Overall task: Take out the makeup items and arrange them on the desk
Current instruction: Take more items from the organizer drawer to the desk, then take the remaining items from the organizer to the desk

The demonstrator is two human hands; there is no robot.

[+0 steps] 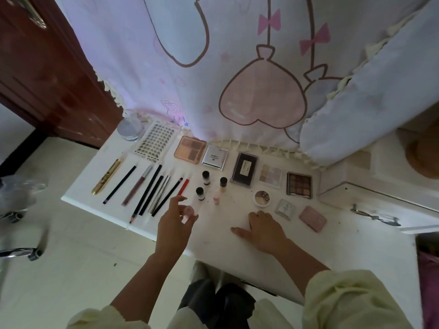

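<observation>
Makeup items lie in rows on the white desk point(237, 248). Several pencils and liners point(152, 189) and a gold tube point(107, 176) lie at the left. Three black-capped bottles point(206, 178) and a small pink bottle point(216, 198) stand mid-desk. Palettes point(190, 150) line the back, with a round compact point(262, 198) and a pink compact point(312, 218) nearer. My left hand point(174, 224) hovers with its fingers spread around a small pink-capped item point(188, 211); I cannot tell whether they touch it. Flat on the desk, palm down, rests my right hand point(261, 229).
A pink cartoon cloth point(213, 67) hangs behind the desk. A lash tray point(154, 141) and a round clear jar point(129, 129) sit at the back left. A white drawer unit point(380, 186) stands at the right, with a metal tool point(375, 217) lying in front of it. A wooden door point(47, 67) is at the left.
</observation>
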